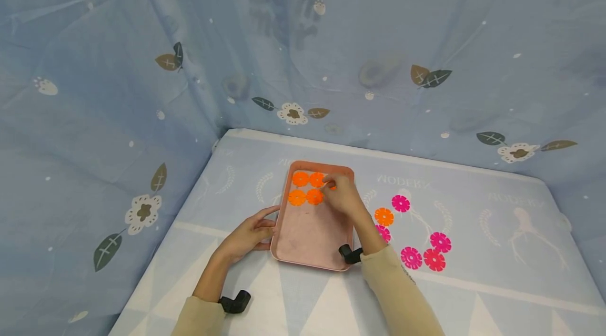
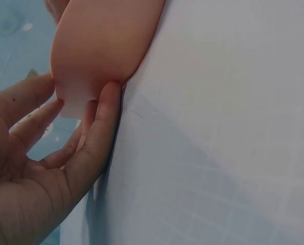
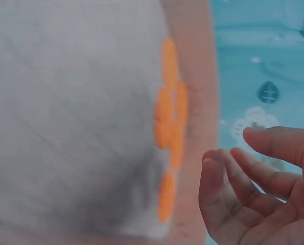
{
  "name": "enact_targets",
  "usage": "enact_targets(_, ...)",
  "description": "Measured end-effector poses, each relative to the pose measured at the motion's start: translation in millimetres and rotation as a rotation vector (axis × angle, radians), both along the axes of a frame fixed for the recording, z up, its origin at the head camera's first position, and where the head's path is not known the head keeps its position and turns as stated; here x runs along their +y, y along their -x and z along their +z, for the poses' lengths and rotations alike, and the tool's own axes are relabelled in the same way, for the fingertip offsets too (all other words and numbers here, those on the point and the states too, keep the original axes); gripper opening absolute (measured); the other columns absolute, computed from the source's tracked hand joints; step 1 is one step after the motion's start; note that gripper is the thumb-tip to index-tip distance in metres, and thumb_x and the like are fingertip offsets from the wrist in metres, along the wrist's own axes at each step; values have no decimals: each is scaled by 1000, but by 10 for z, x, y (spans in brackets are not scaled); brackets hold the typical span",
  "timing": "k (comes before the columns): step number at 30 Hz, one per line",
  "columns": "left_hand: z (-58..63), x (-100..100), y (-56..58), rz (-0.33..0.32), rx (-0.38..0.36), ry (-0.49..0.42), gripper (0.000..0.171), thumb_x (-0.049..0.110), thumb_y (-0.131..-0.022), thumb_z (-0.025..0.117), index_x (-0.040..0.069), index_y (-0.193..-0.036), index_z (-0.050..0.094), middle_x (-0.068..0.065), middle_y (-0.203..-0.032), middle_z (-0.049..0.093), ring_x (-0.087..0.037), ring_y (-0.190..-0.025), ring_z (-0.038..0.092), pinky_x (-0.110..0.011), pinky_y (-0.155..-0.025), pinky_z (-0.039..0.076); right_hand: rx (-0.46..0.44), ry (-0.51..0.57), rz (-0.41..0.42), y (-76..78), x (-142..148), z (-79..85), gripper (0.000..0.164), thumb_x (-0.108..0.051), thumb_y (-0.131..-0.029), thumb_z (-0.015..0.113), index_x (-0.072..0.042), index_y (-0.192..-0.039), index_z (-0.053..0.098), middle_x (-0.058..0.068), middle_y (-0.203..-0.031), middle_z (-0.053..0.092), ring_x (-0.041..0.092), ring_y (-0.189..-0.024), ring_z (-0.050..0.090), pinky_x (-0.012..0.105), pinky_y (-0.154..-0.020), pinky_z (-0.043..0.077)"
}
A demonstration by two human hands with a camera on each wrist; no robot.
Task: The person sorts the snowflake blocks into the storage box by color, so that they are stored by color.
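Note:
A shallow pink tray stands on the table. Several orange notched discs lie in rows at its far end. Over its far right part, my right hand hovers with loosely bent fingers. Thumb and fingertips are apart in the right wrist view, with nothing between them; an orange disc lies by the tray wall near them. Spread fingers of my left hand touch the tray's left side. In the left wrist view, these fingertips rest against the tray's outer wall.
Right of the tray, loose on the patterned tablecloth, lie an orange disc, a red disc and several pink discs. One pink disc is partly hidden by my right forearm. Blue flowered cloth hangs behind and at the left.

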State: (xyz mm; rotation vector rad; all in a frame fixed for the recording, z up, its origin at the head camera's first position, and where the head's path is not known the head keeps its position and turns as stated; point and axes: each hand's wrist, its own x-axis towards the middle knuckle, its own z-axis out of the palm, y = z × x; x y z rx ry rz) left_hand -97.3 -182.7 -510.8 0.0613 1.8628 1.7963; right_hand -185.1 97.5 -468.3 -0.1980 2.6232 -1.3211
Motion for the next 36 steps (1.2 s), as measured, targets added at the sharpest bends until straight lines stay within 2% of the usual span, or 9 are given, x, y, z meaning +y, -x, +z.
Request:
enact_targets(4, -4, 0, 2, -1, -1, 2, 60, 15, -101, 62, 21, -156, 37, -22, -133, 51, -33, -111, 61, -44, -85, 57, -34, 94, -19, -72, 107, 161, 32, -15, -99, 64, 0, -128, 63, 14, -113, 66, 34, -87, 67, 41, -72, 56)
enact_targets(8, 1, 2, 2, 1, -2, 0, 60, 15, -101, 62, 21, -156, 37, -23, -133, 51, -33, -111, 61, -44, -85, 57, -46, 193, -33, -143, 222, 300, 30, -16, -99, 64, -4, -126, 63, 14, -111, 66, 39, -91, 67, 47, -76, 58)
enact_targets(12, 2, 6, 2, 1, 1, -1, 60, 15, -101, 62, 21, -156, 37, -22, -133, 51, -33, -111, 61, -44, -85, 57, -33, 246, -37, -208, 348, 380, 28, -17, -99, 63, -4, -125, 63, 13, -108, 65, 38, -92, 66, 51, -79, 58)
enact_targets(16, 2, 10, 0, 3, -2, -2, 60, 15, -101, 62, 21, -156, 37, -22, -133, 51, -32, -110, 62, -44, -84, 57, -9, 273, -48, -267, 478, 423, 30, -18, -100, 62, -2, -126, 63, 13, -106, 63, 33, -90, 67, 48, -79, 58)
enact_targets(28, -1, -7, 1, -4, -6, -1, 60, 14, -101, 61, 21, -156, 37, -23, -135, 51, -33, -111, 61, -44, -85, 57, 36, 240, -95, -461, 814, 463, 31, -21, -101, 63, -4, -126, 63, 14, -107, 64, 28, -89, 66, 33, -75, 58)
enact_targets(32, 1, -11, -2, -6, -3, -1, 60, 13, -102, 60, 20, -156, 36, -23, -135, 50, -33, -112, 61, -44, -86, 56, 26, 222, -110, -497, 890, 423, 31, -22, -101, 63, -5, -126, 62, 14, -107, 64, 26, -89, 65, 35, -77, 58)
enact_targets(36, 3, -7, -3, -10, -3, -8, 60, 13, -102, 60, 20, -156, 36, -24, -135, 49, -34, -113, 60, -44, -86, 56, 12, 210, -135, -522, 962, 380, 30, -23, -101, 63, -5, -125, 63, 14, -107, 64, 28, -91, 65, 44, -81, 58)
